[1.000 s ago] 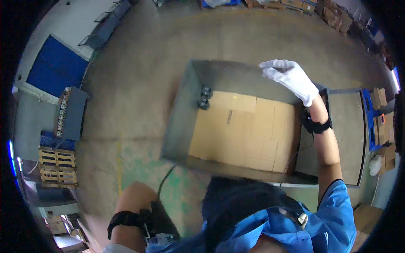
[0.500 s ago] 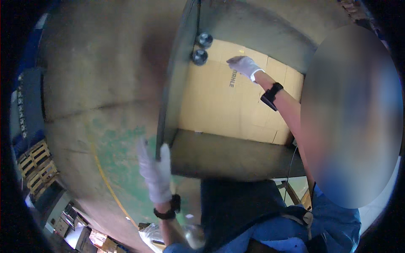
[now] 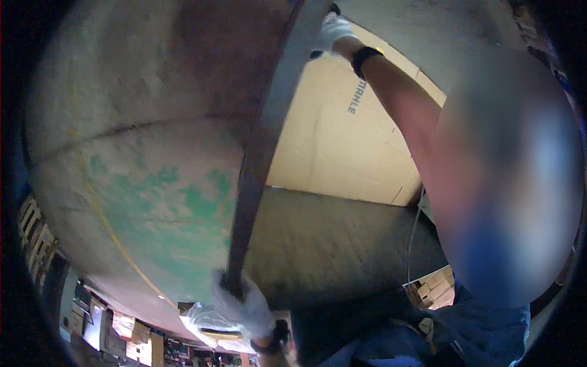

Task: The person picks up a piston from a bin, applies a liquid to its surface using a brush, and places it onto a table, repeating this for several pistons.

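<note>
Below both our hands lies the concrete floor (image 3: 147, 128), marked with worn green paint and a yellow line to the left of the left hand. Between our two hands stands a large grey bin (image 3: 342, 244); its left wall runs forward from the left hand toward the right hand. Below and behind the right hand, a flat sheet of cardboard (image 3: 330, 140) covers the bin's bottom.

Our right arm (image 3: 397, 110) is stretched far forward and slants leftward across the bin, nearly straight. Our left arm is low and close to the body, only a short length showing behind its hand.

Our gloved left hand (image 3: 244, 309) is closed around the bin's near left corner, the rim between thumb and fingers. Just to its left is a clear plastic bag (image 3: 202, 318). Our gloved right hand (image 3: 333, 32) is down in the bin's far left corner; its fingers are blurred, so we cannot tell how wide they are or whether they hold anything.

Smallest are two dark pieces, one just beyond the right hand (image 3: 334, 9), the other (image 3: 315, 55) at its near edge.
</note>
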